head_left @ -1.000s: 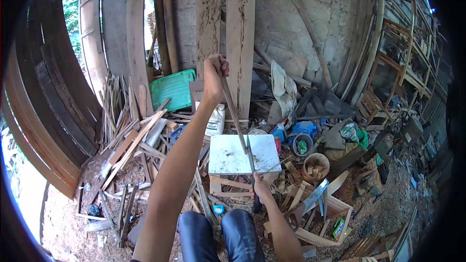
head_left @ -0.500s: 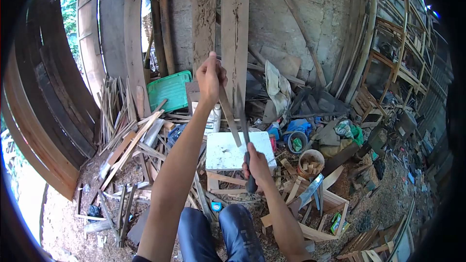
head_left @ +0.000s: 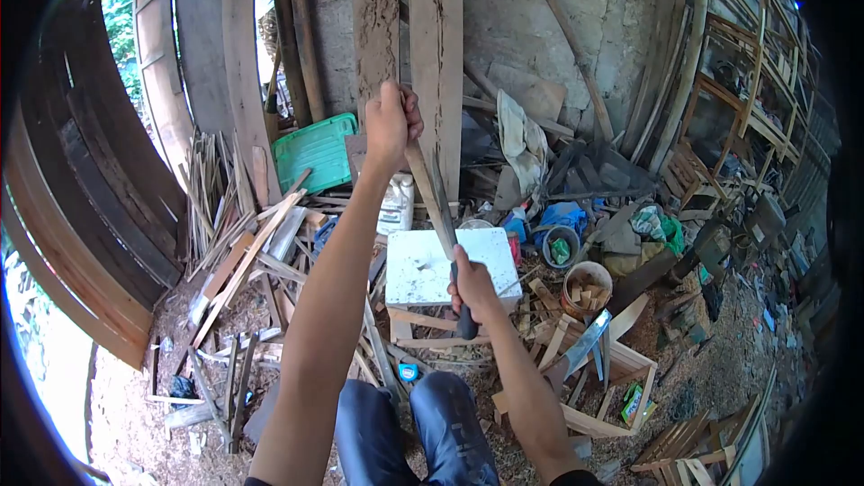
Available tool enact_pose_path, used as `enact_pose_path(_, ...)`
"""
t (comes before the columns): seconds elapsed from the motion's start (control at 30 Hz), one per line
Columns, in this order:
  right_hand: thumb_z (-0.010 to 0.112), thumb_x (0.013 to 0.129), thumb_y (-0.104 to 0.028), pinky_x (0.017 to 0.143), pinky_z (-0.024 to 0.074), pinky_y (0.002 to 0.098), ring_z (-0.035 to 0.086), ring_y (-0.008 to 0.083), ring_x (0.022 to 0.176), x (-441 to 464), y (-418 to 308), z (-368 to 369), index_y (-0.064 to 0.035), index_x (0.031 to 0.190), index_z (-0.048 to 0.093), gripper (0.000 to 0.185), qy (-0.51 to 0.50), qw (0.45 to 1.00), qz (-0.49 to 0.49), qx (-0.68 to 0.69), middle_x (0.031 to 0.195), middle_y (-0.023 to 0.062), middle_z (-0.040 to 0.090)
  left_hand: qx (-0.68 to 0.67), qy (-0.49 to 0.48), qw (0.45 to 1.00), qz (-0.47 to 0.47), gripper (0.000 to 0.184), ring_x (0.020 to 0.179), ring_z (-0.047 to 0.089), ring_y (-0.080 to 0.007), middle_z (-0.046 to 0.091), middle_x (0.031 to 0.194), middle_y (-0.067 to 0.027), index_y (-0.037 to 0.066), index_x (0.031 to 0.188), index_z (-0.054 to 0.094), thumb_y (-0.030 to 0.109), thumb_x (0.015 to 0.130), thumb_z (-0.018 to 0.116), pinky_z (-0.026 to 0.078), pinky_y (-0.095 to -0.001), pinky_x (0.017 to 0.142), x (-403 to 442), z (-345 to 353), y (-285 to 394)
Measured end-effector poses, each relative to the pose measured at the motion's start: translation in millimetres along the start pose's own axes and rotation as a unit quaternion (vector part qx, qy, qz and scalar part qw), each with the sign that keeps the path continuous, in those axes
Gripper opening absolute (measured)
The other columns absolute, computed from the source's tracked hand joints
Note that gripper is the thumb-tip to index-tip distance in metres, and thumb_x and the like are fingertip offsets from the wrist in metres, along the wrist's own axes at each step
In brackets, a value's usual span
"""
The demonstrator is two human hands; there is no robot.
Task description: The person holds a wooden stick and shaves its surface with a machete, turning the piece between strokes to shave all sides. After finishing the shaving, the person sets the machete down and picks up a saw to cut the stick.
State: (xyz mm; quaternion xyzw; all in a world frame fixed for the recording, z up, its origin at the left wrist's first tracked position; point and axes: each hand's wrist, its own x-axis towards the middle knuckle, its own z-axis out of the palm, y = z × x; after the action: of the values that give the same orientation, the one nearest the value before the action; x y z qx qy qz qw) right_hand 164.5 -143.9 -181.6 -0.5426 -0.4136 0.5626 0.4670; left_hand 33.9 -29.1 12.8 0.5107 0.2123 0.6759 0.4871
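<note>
My left hand (head_left: 389, 126) is raised in front of me, closed around the upper end of a narrow wooden strip (head_left: 427, 191). The strip slants down toward a white-topped block (head_left: 416, 272). Lower and to the right, my right hand (head_left: 475, 291) grips the dark handle of a long-bladed knife (head_left: 440, 193). Its blade points up and away, lying along the right side of the strip; they look to be touching, though overlap makes this uncertain. The strip's top end is hidden in my left fist.
A wooden frame (head_left: 589, 430) holding a handsaw (head_left: 587, 344) lies at right, near a bucket of wood offcuts (head_left: 587, 290). Scrap sticks (head_left: 243, 274) pile up at left by a green crate (head_left: 315, 155). A blue tape measure (head_left: 408, 373) lies near my knees.
The knife blade has swung left, from apart to alongside the strip. My right hand has risen slightly. The view has shifted a little.
</note>
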Motion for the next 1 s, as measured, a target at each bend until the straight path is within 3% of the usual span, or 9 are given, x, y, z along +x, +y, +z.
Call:
enact_pose_path(0.13, 0.040, 0.092, -0.053, 0.033, 0.0349, 0.0285, 0.041, 0.0117, 0.033, -16, -24, 4, -0.0051, 0.064, 0.045, 0.056, 0.022, 0.999, -0.037, -0.015, 0.048, 0.0026, 0.045, 0.017, -0.029, 0.999, 0.006, 0.039, 0.039, 0.029, -0.0113, 0.032, 0.048, -0.0003, 0.009, 0.060, 0.037, 0.033, 0.090, 0.033, 0.028, -0.0290, 0.039, -1, 6, -2)
enact_pose_path(0.2, 0.039, 0.093, -0.051, 0.034, 0.0355, 0.0294, 0.041, 0.0129, 0.033, -17, -23, 11, -0.0045, 0.063, 0.045, 0.056, 0.076, 0.983, -0.165, -0.006, 0.046, 0.0032, 0.044, 0.007, -0.045, 0.999, -0.015, 0.040, 0.038, 0.031, -0.0105, 0.034, 0.047, -0.0007, 0.008, 0.060, 0.040, 0.032, 0.091, 0.034, 0.027, -0.0276, 0.037, 0, 5, -5)
enact_pose_path(0.3, 0.039, 0.093, -0.051, 0.034, 0.0362, 0.0302, 0.041, 0.0146, 0.032, 23, 30, 5, -0.0041, 0.061, 0.045, 0.057, 0.070, 0.993, -0.037, -0.083, 0.044, 0.0039, 0.044, 0.014, -0.016, 1.000, 0.018, 0.040, 0.037, 0.030, -0.0104, 0.034, 0.047, -0.0002, 0.008, 0.060, 0.040, 0.033, 0.091, 0.035, 0.026, -0.0269, 0.037, -2, 9, -7)
enact_pose_path(0.37, 0.039, 0.093, -0.051, 0.034, 0.0368, 0.0306, 0.042, 0.0158, 0.032, 53, 69, -9, -0.0040, 0.060, 0.044, 0.057, 0.122, 0.963, -0.101, -0.218, 0.044, 0.0048, 0.044, 0.004, -0.030, 1.000, 0.008, 0.040, 0.038, 0.029, -0.0102, 0.033, 0.047, 0.0003, 0.008, 0.059, 0.040, 0.033, 0.090, 0.035, 0.026, -0.0267, 0.037, -4, 5, -5)
enact_pose_path(0.57, 0.040, 0.091, -0.053, 0.035, 0.0370, 0.0295, 0.043, 0.0137, 0.036, 23, 24, -25, -0.0035, 0.067, 0.046, 0.056, -0.085, 0.966, 0.168, 0.179, 0.050, 0.0038, 0.046, -0.003, -0.048, 0.999, 0.010, 0.042, 0.038, 0.028, -0.0094, 0.032, 0.048, 0.0009, 0.008, 0.059, 0.038, 0.035, 0.091, 0.034, 0.025, -0.0261, 0.037, 1, -7, -5)
enact_pose_path(0.63, 0.039, 0.092, -0.053, 0.036, 0.0373, 0.0297, 0.043, 0.0136, 0.036, 16, 22, -9, -0.0040, 0.067, 0.047, 0.056, 0.031, 0.995, 0.024, -0.087, 0.050, 0.0038, 0.046, -0.015, -0.065, 0.998, 0.007, 0.042, 0.038, 0.028, -0.0094, 0.032, 0.048, 0.0010, 0.009, 0.059, 0.037, 0.036, 0.091, 0.034, 0.025, -0.0260, 0.036, 6, -7, -6)
enact_pose_path(0.8, 0.037, 0.093, -0.053, 0.036, 0.0384, 0.0313, 0.047, 0.0160, 0.037, 36, 73, 3, -0.0030, 0.061, 0.045, 0.060, 0.130, 0.968, -0.121, -0.176, 0.049, 0.0063, 0.048, 0.001, -0.044, 0.999, -0.012, 0.039, 0.039, 0.025, -0.0100, 0.028, 0.049, 0.0019, 0.012, 0.060, 0.033, 0.037, 0.089, 0.033, 0.024, -0.0272, 0.037, 10, -1, -2)
enact_pose_path(0.9, 0.035, 0.092, -0.056, 0.038, 0.0410, 0.0357, 0.051, 0.0210, 0.038, 50, 121, -16, -0.0014, 0.058, 0.048, 0.066, 0.091, 0.985, 0.117, -0.084, 0.047, 0.0077, 0.048, 0.016, -0.033, 0.999, -0.022, 0.037, 0.040, 0.022, -0.0108, 0.025, 0.049, 0.0023, 0.013, 0.061, 0.030, 0.039, 0.088, 0.033, 0.022, -0.0286, 0.038, 3, -7, -5)
enact_pose_path(1.0, 0.035, 0.093, -0.052, 0.036, 0.0389, 0.0342, 0.041, 0.0189, 0.034, 39, 124, -26, -0.0063, 0.056, 0.043, 0.059, 0.078, 0.979, 0.188, 0.028, 0.044, 0.0031, 0.041, 0.005, -0.039, 0.999, -0.026, 0.037, 0.040, 0.022, -0.0109, 0.024, 0.049, 0.0026, 0.014, 0.061, 0.030, 0.040, 0.087, 0.033, 0.021, -0.0284, 0.039, 8, -7, -4)
